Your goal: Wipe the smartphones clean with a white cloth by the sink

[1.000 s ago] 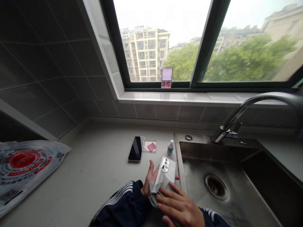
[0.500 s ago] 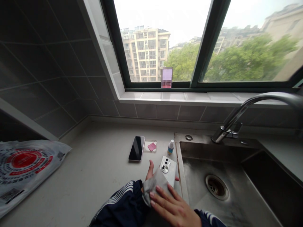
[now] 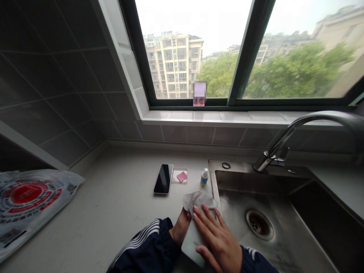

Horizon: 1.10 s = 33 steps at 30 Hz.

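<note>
Kitchen countertop [image 3: 113, 182], pale smartphone [image 3: 192, 244], top under crumpled white wipe [image 3: 199, 199]

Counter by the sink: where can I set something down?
There is bare counter between the plastic bag and the black phone. It is crowded around the small bottle and the white phone at the left hand and right hand.

Right hand [image 3: 217, 239] presses a tissue [image 3: 199, 200] onto a pale phone [image 3: 192, 246] (left hand [image 3: 180, 227] beneath it).
</note>
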Motion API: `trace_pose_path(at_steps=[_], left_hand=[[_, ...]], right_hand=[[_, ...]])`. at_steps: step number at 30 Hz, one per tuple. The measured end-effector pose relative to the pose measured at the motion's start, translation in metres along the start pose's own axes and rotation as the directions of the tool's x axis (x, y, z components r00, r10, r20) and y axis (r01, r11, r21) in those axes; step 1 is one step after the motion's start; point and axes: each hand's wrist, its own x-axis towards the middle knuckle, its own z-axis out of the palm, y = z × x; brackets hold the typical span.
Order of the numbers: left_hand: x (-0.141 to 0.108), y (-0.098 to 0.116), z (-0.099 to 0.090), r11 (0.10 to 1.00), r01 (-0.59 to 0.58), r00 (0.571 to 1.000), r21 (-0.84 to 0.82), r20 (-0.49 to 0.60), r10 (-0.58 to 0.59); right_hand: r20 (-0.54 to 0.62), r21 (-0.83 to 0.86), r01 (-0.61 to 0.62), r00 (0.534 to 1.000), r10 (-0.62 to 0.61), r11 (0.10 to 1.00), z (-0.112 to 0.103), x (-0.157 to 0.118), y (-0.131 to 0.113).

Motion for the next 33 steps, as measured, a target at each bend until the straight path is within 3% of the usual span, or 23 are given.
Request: trace_pose_path(at_steps=[5, 11, 19, 33], left_hand=[[-0.002, -0.007, -0.005, 0.999, 0.019, 0.992, -0.029, 0.126, -0.015], [-0.003, -0.004, 0.004, 0.999, 0.040, 0.969, -0.007, 0.244, -0.037], [0.001, 0.000, 0.004, 0.995, -0.014, 0.963, -0.096, 0.266, 0.039], [0.006, 0.007, 0.002, 0.969, 0.047, 0.974, -0.244, 0.225, 0.010]], right_hand=[[-0.005, -0.041, -0.003, 1.000, 0.002, 0.999, -0.002, 0.000, 0.007], [-0.033, -0.099, -0.070, 0.997, 0.067, 0.993, 0.001, -0.001, 0.016], [-0.065, -0.105, -0.137, 0.989, 0.130, 0.985, 0.007, -0.002, 0.018], [-0.087, -0.095, -0.111, 0.991, 0.103, 0.989, 0.007, -0.006, 0.024]])
